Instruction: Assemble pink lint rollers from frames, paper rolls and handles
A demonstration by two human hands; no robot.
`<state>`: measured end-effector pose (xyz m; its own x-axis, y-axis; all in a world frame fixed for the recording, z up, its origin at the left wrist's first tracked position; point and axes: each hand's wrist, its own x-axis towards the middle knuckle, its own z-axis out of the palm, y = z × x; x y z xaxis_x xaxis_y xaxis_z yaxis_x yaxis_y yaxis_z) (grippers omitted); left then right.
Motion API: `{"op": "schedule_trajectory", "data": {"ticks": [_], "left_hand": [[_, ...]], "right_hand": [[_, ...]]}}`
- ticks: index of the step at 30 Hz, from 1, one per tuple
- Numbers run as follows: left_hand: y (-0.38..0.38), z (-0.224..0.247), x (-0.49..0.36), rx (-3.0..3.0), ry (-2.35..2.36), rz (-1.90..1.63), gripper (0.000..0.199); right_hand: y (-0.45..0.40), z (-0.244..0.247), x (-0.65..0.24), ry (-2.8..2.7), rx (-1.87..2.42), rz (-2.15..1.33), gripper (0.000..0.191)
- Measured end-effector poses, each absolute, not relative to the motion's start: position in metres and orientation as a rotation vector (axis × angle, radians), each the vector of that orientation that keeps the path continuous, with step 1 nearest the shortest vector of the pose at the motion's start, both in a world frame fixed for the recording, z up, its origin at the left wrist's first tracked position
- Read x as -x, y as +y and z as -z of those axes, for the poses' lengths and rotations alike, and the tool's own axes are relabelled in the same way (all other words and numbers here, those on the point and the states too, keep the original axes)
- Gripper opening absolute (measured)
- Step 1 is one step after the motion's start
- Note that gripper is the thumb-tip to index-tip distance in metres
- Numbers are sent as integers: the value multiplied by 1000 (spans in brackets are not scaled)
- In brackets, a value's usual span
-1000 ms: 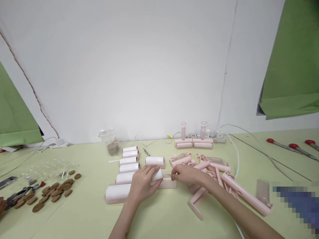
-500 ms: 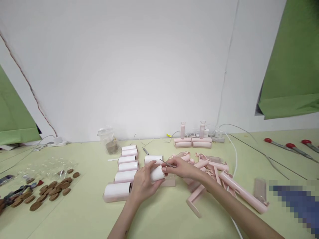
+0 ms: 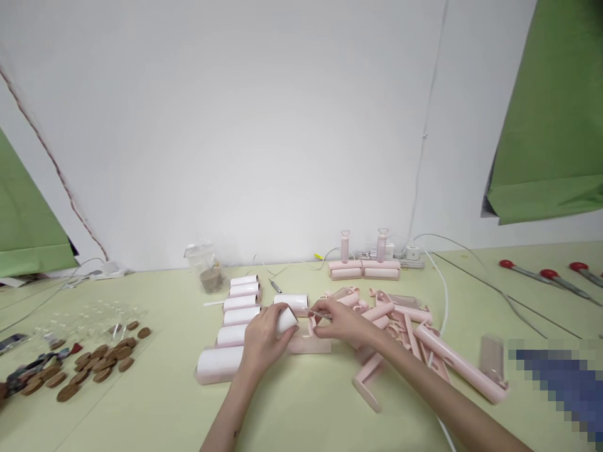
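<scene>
My left hand (image 3: pixel 264 336) is wrapped round a white paper roll (image 3: pixel 286 321), its end tilted toward the right hand. Pinched in my right hand (image 3: pixel 340 321) is a thin grey metal tool (image 3: pixel 320 312), too slim to name exactly. A pink curved piece (image 3: pixel 311 326) shows by the right fingertips; whether they hold it too I cannot tell. The roll and the right hand are apart. Behind the hands lies another white roll (image 3: pixel 293 304). A flat pinkish clear part (image 3: pixel 311 344) lies beneath them.
Several white rolls (image 3: pixel 241 316) line up at left. Pink plastic parts (image 3: pixel 409 329) pile at right, near a white cable (image 3: pixel 445 301). Two pink lint rollers (image 3: pixel 346 267) stand at the back. Brown discs (image 3: pixel 101 361), a clear bag (image 3: pixel 210 270) and red-ended tools (image 3: pixel 522 273) lie farther out.
My left hand has drawn the roll a little left, away from the right hand. The right hand stays nearly in place with the thin tool, and the pink curved piece now shows beside its fingertips.
</scene>
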<state>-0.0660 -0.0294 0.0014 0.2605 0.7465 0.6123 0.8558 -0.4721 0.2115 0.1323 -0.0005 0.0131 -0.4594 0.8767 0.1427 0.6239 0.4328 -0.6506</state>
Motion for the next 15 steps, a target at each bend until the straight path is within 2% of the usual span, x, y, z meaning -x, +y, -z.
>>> {"op": "schedule_trajectory", "data": {"ticks": [9,15], "left_hand": [[-28,0,65,2378,-1604,1090,30],[-27,6,63,2419,-1578,1142,31]], "right_hand": [[-7,-17,-139,-2349,1401,-575,40],[-17,-27,-127,-2322,1466,-473,20]]}}
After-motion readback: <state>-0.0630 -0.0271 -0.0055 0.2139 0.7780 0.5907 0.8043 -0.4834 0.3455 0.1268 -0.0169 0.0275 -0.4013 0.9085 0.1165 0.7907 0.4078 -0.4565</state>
